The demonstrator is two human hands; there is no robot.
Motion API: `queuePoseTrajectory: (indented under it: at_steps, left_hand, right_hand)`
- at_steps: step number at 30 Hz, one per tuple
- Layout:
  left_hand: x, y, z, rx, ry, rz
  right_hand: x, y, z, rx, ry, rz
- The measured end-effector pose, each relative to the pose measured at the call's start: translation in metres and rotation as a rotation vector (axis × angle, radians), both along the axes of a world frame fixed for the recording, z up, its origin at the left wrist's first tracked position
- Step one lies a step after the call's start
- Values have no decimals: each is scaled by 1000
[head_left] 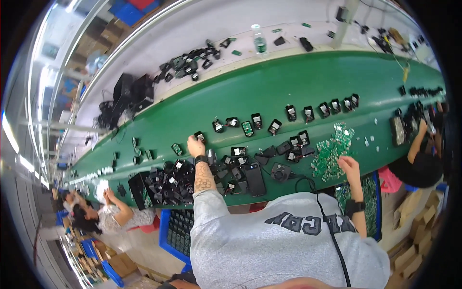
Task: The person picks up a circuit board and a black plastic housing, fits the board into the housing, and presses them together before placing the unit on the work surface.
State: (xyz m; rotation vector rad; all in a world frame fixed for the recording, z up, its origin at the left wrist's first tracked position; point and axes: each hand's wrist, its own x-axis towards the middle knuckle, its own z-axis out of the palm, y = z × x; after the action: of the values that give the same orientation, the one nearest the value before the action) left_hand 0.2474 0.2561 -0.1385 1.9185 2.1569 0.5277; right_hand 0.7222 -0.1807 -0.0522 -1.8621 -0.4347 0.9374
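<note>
My left hand (195,146) reaches across the green belt with its fingers closed on a small black plastic housing (199,136). At the right, my right hand (350,166) is at the edge of a pile of small green circuit boards (332,151). Its fingers are drawn together, and whatever is between them is too small to make out. A loose row of open black housings with pale parts inside, one of them a housing (275,126), runs along the belt beyond my hands. Below my left forearm lies a heap of black housings (171,183).
Near the front edge lie a black phone-shaped device (255,180) and a black boxy device (281,172) with a cable. Blue crates (167,231) stand below the edge. A bottle (259,42) and black parts (185,65) occupy the back shelf. Other people work at left (118,212) and right (418,161).
</note>
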Motion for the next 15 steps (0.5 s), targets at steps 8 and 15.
queuePoseTrajectory:
  at_steps: [8,15]
  left_hand:
    - [-10,-18,-2,94,388,-180]
    - [94,-112,59,-246,-1080,-234]
  right_hand:
    - [-28,68,33,119,-178,290]
    - [-84,105,84,372,-121,411]
